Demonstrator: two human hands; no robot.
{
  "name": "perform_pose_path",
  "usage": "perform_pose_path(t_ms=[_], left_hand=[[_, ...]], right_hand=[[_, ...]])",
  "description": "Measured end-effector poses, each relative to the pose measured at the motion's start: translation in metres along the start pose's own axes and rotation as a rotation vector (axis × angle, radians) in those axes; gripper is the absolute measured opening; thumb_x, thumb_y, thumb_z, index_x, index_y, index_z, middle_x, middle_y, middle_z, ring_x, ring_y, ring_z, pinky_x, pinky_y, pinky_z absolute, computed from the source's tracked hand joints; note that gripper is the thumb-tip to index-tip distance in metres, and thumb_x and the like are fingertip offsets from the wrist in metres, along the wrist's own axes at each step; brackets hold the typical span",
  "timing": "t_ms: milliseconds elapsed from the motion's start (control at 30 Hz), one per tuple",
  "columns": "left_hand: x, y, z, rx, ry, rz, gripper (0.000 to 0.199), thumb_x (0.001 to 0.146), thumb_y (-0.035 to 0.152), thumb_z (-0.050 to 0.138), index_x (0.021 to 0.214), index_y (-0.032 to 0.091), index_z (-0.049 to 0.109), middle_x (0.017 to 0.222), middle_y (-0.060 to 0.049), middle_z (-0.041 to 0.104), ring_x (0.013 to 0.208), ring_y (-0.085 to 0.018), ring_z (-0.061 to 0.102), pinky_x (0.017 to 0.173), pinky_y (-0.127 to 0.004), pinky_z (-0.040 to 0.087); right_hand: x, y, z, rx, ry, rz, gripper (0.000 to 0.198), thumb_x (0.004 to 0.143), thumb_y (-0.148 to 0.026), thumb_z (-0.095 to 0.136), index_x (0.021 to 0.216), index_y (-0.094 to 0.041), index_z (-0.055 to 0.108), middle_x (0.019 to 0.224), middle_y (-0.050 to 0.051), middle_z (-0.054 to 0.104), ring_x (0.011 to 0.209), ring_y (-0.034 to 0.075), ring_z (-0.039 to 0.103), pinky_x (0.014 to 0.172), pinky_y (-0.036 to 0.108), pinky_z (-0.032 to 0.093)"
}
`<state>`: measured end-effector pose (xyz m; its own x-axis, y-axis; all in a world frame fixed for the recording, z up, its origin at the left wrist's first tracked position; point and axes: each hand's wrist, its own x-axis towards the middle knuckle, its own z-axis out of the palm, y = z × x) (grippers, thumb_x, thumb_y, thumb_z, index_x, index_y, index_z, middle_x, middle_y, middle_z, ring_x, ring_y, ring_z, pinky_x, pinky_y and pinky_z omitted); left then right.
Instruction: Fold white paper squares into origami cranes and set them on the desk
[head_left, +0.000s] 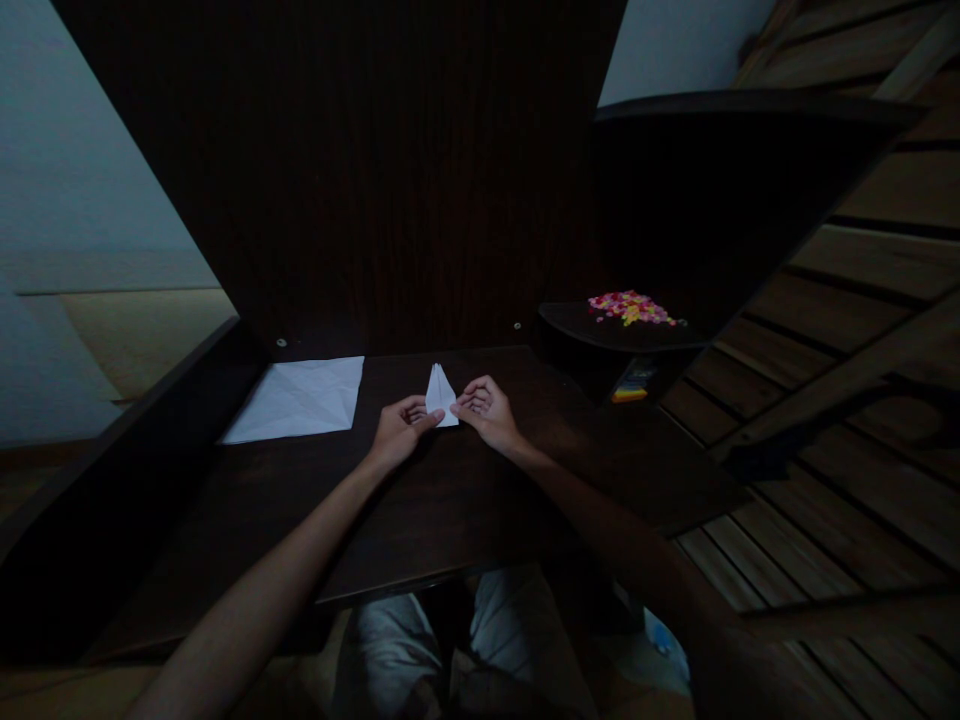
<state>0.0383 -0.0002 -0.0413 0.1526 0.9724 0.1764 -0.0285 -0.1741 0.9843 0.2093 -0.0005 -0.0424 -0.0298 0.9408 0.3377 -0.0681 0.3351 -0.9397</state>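
Note:
A small piece of folded white paper (441, 393), narrow and pointed at its far end, is held above the dark desk between both hands. My left hand (403, 428) pinches its lower left side, with the thumb lying on the near face. On the lower right side, my right hand (489, 414) grips the paper between thumb and fingers. Fingers behind the paper are partly hidden. To the left of my hands, a creased white sheet (300, 398) lies flat on the desk.
The dark wooden desk (442, 510) has a tall back panel and a raised left side. A small corner shelf (577, 325) at right bears a heap of pink, red and yellow bits (632, 308). Wooden slats (862, 500) stand along the right.

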Motion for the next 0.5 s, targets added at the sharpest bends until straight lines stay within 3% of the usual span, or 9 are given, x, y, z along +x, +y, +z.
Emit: perform_pose_path(t_ms=[100, 233, 500], left_hand=[[0.0001, -0.0004, -0.0006, -0.022, 0.017, -0.008, 0.041, 0.058, 0.044, 0.079, 0.084, 0.014, 0.069, 0.079, -0.005, 0.071, 0.072, -0.018, 0.065, 0.071, -0.03, 0.051], [-0.0007, 0.0017, -0.0009, -0.033, 0.043, -0.021, 0.044, 0.059, 0.049, 0.077, 0.085, 0.013, 0.07, 0.076, -0.006, 0.071, 0.075, -0.02, 0.065, 0.071, -0.03, 0.05], [-0.001, 0.0059, -0.0005, -0.057, 0.044, -0.044, 0.033, 0.059, 0.043, 0.077, 0.074, 0.015, 0.07, 0.064, -0.002, 0.067, 0.066, -0.018, 0.063, 0.063, -0.028, 0.048]], right_hand=[[-0.0003, -0.0013, 0.0009, 0.0, -0.061, 0.056, 0.043, 0.06, -0.034, 0.077, 0.09, -0.022, 0.049, 0.067, -0.005, 0.06, 0.062, 0.012, 0.059, 0.063, 0.025, 0.046], [-0.0004, -0.0017, 0.0014, -0.018, -0.167, 0.129, 0.033, 0.062, -0.038, 0.075, 0.08, -0.019, 0.055, 0.063, -0.003, 0.061, 0.056, 0.012, 0.059, 0.058, 0.026, 0.046], [0.001, -0.0015, 0.0007, 0.034, -0.148, 0.153, 0.033, 0.058, -0.039, 0.077, 0.073, -0.017, 0.058, 0.061, -0.003, 0.06, 0.05, 0.01, 0.055, 0.052, 0.024, 0.043]])
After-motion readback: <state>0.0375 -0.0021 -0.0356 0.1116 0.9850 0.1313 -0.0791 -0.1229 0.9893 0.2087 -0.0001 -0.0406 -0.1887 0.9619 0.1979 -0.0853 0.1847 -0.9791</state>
